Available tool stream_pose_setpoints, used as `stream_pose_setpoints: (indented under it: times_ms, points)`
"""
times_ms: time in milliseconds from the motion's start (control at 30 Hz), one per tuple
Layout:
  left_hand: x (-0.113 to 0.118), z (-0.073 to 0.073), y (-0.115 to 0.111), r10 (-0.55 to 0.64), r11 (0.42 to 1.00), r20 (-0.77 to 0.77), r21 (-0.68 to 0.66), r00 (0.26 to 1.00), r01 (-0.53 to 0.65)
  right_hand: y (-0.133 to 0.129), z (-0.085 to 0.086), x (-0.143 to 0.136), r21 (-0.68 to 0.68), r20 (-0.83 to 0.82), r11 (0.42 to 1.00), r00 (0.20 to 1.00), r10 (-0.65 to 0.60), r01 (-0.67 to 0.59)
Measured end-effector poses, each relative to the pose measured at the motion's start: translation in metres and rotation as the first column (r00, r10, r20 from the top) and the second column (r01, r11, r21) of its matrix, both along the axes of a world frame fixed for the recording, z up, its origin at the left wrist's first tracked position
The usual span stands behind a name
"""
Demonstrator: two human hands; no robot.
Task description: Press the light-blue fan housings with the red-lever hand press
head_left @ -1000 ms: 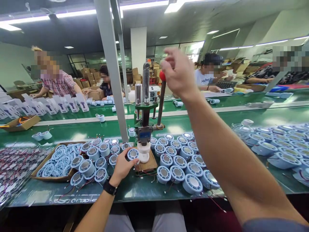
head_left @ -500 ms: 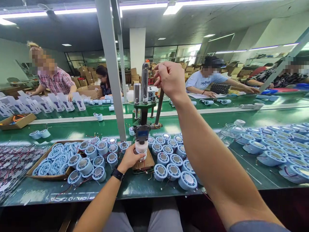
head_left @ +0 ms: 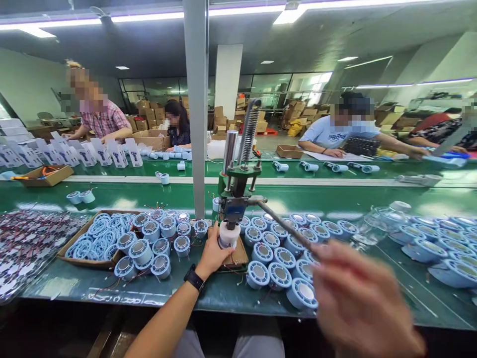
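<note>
A hand-operated lever press stands on the bench, its spring column leaning slightly. My right hand, blurred by motion, is closed round the end of the press lever, which slants down to the right. Its white pressing head is low, over a small light-blue round housing partly hidden by it and by my fingers. My left hand, wearing a dark wristband, steadies that housing between thumb and fingers. Brown cardboard lies at the press base. Light-blue round housings with grey centres crowd the right side.
Left of the press are more housings and a cardboard box of light-blue rings. Wired parts cover the far left. A clear plastic bottle lies at right. A grey post rises behind. Several co-workers sit or stand across the bench.
My right hand has swung the lever from upright down to the right and towards me. My left hand stays at the housing. The view has shifted, so the scene sits further right.
</note>
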State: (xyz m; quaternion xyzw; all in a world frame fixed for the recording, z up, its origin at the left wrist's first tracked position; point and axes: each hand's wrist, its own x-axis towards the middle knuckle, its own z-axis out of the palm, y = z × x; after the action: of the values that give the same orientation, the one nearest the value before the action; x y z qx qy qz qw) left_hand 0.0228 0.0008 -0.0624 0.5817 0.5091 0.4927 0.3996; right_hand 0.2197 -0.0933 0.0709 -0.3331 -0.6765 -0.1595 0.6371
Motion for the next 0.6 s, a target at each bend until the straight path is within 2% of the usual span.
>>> stream_pose_setpoints:
  times_ms: [33,100,133,167,200,233,267,300,367,400,467,500,533,600]
  points:
    - [0.0,0.002,-0.001,-0.006,1.0,0.006,0.01,1.0,0.006,0.02,0.036,0.001,-0.025,-0.038,0.999,0.999,0.026,-0.027]
    - [-0.001,0.005,-0.002,-0.02,1.0,0.012,0.021,1.0,0.02,0.068,0.1,0.0,-0.102,-0.094,0.976,0.978,0.184,-0.193]
    - [-0.002,0.006,-0.002,-0.027,0.999,0.011,0.024,1.0,0.027,0.091,0.121,-0.002,-0.149,-0.13,0.947,0.955,0.266,-0.284]
    - [-0.002,0.006,-0.001,-0.033,0.999,0.01,0.027,0.999,0.033,0.11,0.132,-0.006,-0.196,-0.152,0.916,0.934,0.324,-0.349]
    - [-0.001,0.006,0.0,-0.037,0.999,0.008,0.031,0.999,0.036,0.124,0.133,-0.012,-0.233,-0.17,0.894,0.922,0.349,-0.382]
    - [-0.001,0.006,0.001,-0.039,0.999,0.004,0.034,0.999,0.039,0.131,0.123,-0.02,-0.253,-0.186,0.889,0.921,0.342,-0.381]
    - [0.0,0.006,0.002,-0.043,0.999,-0.003,0.034,0.999,0.043,0.132,0.103,-0.029,-0.256,-0.21,0.897,0.926,0.312,-0.36]
    - [0.0,0.006,0.002,-0.049,0.998,-0.01,0.03,0.999,0.049,0.128,0.075,-0.039,-0.248,-0.245,0.91,0.931,0.271,-0.331]
    - [0.0,0.009,-0.005,-0.083,0.996,-0.029,0.015,0.996,0.084,0.109,0.005,-0.059,-0.251,-0.35,0.926,0.918,0.185,-0.282]
    - [-0.001,0.013,-0.012,-0.105,0.994,-0.042,0.016,0.994,0.105,0.098,-0.031,-0.068,-0.3,-0.385,0.916,0.912,0.138,-0.265]
    - [-0.011,0.022,-0.032,-0.105,0.993,-0.093,0.043,0.99,0.109,0.083,-0.094,-0.082,-0.467,-0.417,0.841,0.907,0.063,-0.273]
    - [-0.02,0.029,-0.044,-0.076,0.993,-0.136,0.074,0.988,0.087,0.079,-0.116,-0.087,-0.558,-0.419,0.777,0.907,0.041,-0.293]
    - [-0.033,0.038,-0.056,-0.03,0.991,-0.19,0.119,0.981,0.054,0.079,-0.131,-0.091,-0.632,-0.426,0.707,0.905,0.025,-0.317]
    - [-0.071,0.06,-0.077,0.114,0.971,-0.32,0.235,0.941,-0.038,0.085,-0.144,-0.098,-0.714,-0.452,0.603,0.892,-0.008,-0.357]
